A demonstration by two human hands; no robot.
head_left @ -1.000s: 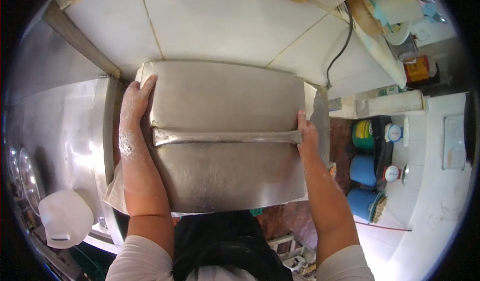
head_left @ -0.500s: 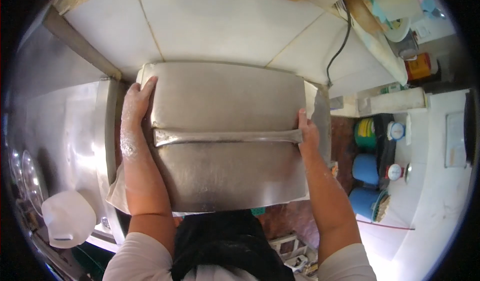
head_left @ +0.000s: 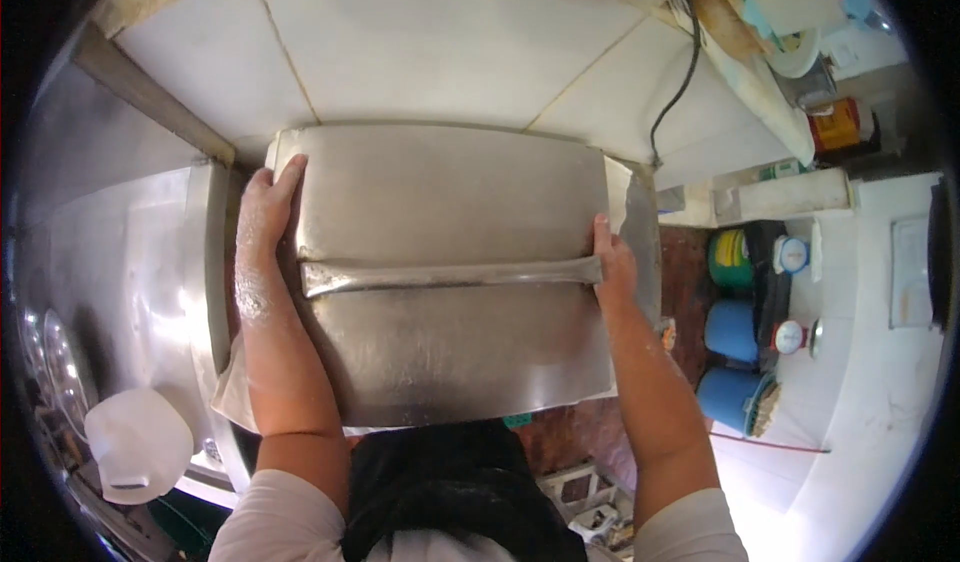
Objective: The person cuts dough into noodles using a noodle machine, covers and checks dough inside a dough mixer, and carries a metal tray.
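Head view: how is the metal panel being held?

By both sides. The left hand is clamping its left edge near the far corner, thumb lying on top. The right hand is gripping the right edge, nearer the middle, beside the end of the raised bar that is crossing the panel. The two hands are working well apart.

And what is surrounding the panel?

A pale sheet is poking out at its near left corner. Left of the panel, a steel worktop is running alongside, with a white plastic jug sitting toward its near end. Beyond the panel, a tiled wall is rising close behind. Well to its right, blue buckets are standing.

What could be going wrong?

Uneven support, I'm judging: the grips aren't sitting level with each other, so the panel could be tipping toward its near edge. White powder is coating the left wrist; if it is under that grip too, the edge could be slipping. Whether the panel is resting on something, I can't tell.
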